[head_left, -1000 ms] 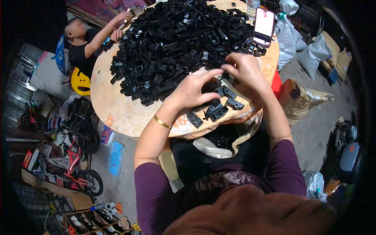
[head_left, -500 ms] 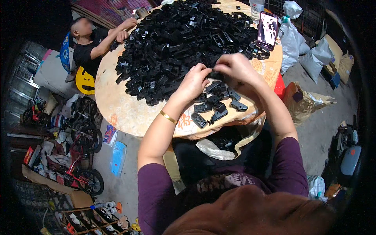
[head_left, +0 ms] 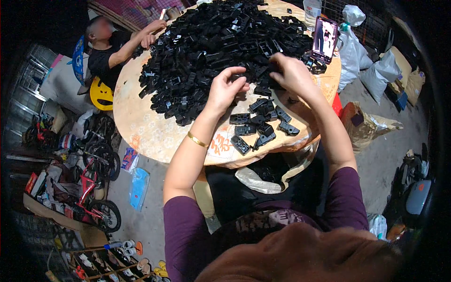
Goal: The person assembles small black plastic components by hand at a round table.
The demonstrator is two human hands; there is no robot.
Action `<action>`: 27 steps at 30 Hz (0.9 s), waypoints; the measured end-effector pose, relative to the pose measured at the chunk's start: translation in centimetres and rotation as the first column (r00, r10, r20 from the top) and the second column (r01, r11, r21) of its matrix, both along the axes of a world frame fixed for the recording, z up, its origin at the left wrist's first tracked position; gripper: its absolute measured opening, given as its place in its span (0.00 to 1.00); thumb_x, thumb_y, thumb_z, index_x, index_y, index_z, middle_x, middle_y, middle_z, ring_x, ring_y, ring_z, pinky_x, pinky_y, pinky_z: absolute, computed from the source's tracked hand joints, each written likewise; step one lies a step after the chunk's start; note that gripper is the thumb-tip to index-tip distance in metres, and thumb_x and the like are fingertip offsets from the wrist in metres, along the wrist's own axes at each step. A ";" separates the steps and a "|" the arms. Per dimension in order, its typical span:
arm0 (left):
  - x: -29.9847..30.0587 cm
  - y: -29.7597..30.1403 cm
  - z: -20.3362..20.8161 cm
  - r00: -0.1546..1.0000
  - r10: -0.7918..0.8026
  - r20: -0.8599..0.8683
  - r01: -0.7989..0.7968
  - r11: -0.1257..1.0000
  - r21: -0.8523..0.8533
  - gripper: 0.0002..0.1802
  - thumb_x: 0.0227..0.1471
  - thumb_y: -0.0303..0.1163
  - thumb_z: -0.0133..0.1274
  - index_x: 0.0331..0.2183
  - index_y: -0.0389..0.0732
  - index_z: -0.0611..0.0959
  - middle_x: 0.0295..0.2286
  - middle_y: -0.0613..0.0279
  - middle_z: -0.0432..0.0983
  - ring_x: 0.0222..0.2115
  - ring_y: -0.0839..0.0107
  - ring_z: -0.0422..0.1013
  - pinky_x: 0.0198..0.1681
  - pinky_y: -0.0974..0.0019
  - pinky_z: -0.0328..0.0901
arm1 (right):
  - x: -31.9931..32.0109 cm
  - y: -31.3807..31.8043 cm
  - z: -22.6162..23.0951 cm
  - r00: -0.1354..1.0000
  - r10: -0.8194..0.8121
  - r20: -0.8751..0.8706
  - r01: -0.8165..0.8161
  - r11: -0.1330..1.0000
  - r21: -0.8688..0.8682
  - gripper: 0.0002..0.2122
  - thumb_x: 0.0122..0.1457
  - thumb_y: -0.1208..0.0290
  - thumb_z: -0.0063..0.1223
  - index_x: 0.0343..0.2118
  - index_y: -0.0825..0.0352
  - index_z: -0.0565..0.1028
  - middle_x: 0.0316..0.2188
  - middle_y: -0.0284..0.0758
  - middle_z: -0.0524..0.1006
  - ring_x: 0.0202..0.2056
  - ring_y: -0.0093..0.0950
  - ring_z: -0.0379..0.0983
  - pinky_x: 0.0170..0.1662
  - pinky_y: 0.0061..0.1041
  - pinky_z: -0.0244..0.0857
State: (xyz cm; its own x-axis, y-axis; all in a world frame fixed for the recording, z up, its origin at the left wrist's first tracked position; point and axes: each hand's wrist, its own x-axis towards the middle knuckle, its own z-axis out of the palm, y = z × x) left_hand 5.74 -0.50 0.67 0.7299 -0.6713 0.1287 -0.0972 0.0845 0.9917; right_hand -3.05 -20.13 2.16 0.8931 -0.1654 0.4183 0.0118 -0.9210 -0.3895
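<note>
The round table (head_left: pixel 155 141) in front of you carries the big pile of black plastic housings (head_left: pixel 211 51), and everything else sits by that pile. On your side of it, just off its near edge, lies a loose group of black housings (head_left: pixel 265 117), pointing various ways. Your left hand (head_left: pixel 223 91) is at the pile's near edge, thumb and forefinger parted with nothing visible between them. Your right hand (head_left: pixel 293 77) reaches over the pile's near-right edge, so it is the nearer hand to that side; its fingertips blend into the black, and you cannot tell whether they grip a part. One single housing (head_left: pixel 262 91) lies between your hands at the pile's near edge, its long axis running roughly left to right.
</note>
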 end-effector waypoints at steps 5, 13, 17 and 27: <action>0.2 0.1 0.2 0.991 -0.051 -0.122 0.037 0.993 -0.114 0.18 0.47 0.22 0.54 0.43 0.32 0.72 0.31 0.59 0.75 0.29 0.75 0.73 0.34 0.76 0.69 | 2.1 1.7 0.6 0.924 0.236 0.302 -0.373 0.740 0.560 0.17 0.48 0.73 0.58 0.44 0.66 0.71 0.34 0.33 0.75 0.34 0.20 0.71 0.38 0.19 0.65; 0.7 0.4 0.4 0.999 0.033 -0.038 -0.038 0.989 -0.145 0.15 0.47 0.23 0.55 0.39 0.32 0.74 0.31 0.57 0.75 0.28 0.70 0.74 0.32 0.73 0.71 | 2.8 3.6 -2.0 0.866 0.331 0.375 -0.497 0.482 0.721 0.17 0.50 0.74 0.57 0.45 0.69 0.72 0.36 0.33 0.76 0.36 0.18 0.72 0.40 0.18 0.67; 0.1 0.7 0.5 0.966 0.149 0.212 -0.138 0.988 -0.063 0.12 0.45 0.22 0.57 0.34 0.31 0.76 0.26 0.59 0.76 0.24 0.74 0.74 0.28 0.75 0.70 | 2.5 3.3 -1.9 0.848 0.381 0.368 -0.520 0.465 0.716 0.18 0.50 0.74 0.57 0.45 0.70 0.72 0.38 0.35 0.76 0.37 0.19 0.72 0.41 0.19 0.67; -0.4 0.5 0.7 0.996 0.077 0.034 -0.067 0.971 -0.231 0.20 0.43 0.19 0.56 0.42 0.30 0.74 0.33 0.57 0.75 0.30 0.76 0.72 0.34 0.76 0.69 | 2.1 4.0 -1.8 0.714 0.340 0.612 -0.485 0.870 0.082 0.15 0.46 0.78 0.59 0.39 0.69 0.75 0.34 0.40 0.77 0.34 0.28 0.75 0.38 0.23 0.68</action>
